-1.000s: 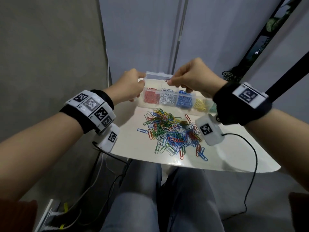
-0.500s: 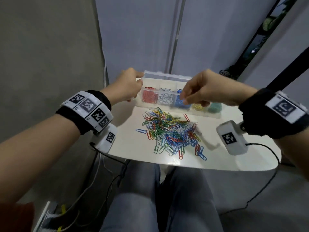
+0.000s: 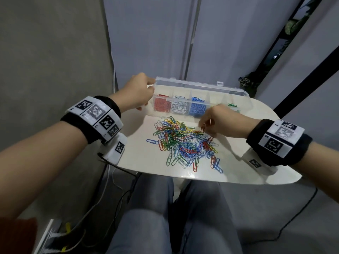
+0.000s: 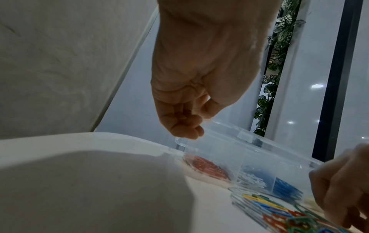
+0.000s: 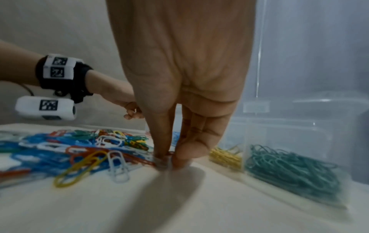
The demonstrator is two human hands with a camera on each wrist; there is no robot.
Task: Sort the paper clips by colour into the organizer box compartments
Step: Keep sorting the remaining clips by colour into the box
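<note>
Head view: your right hand (image 3: 218,121) is pinching a light, slippery clip (image 5: 162,160) at the pile's (image 3: 183,142) far edge while your left hand (image 3: 139,94) is gripping the box (image 3: 238,94).

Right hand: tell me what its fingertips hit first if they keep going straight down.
The right hand points down at the pile's edge; its fingertips would likely meet a red paper clip, then the white table. Contact is blurred.

Each forearm is bare and carries a black wristband (image 3: 278,143) faced with white panels printed with black square fiducial markers (image 3: 97,114). Beneath each wrist hangs a white camera housing (image 3: 115,149) bearing one marker, trailed by a thin black cable (image 3: 117,166). Grey-blue jeans (image 3: 146,226) cover the legs.
</note>
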